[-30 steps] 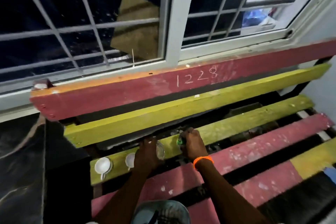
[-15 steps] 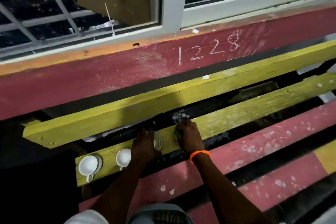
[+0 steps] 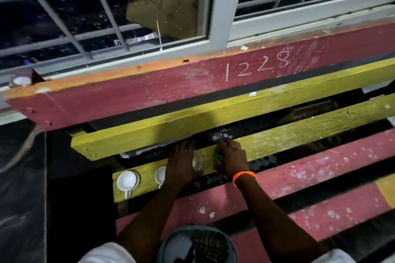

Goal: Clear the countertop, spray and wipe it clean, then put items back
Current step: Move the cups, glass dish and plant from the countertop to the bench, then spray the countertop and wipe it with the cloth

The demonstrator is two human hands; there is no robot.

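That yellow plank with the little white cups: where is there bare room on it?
Right of the right hand the yellow plank runs bare toward the wall. Crowded at its left end: two white cups, the left hand, a clear lid and the green scrubber.

top plank [image 3: 128,100]: red, orange upper edge, white chalk "1228"
middle planks [image 3: 277,100]: yellow
near planks [image 3: 320,168]: red, flecked white
cups [image 3: 126,181]: white
scrubber [image 3: 218,154]: green
wristband [image 3: 244,177]: bright orange
window frame [image 3: 222,6]: white
grille [image 3: 64,2]: grey bars
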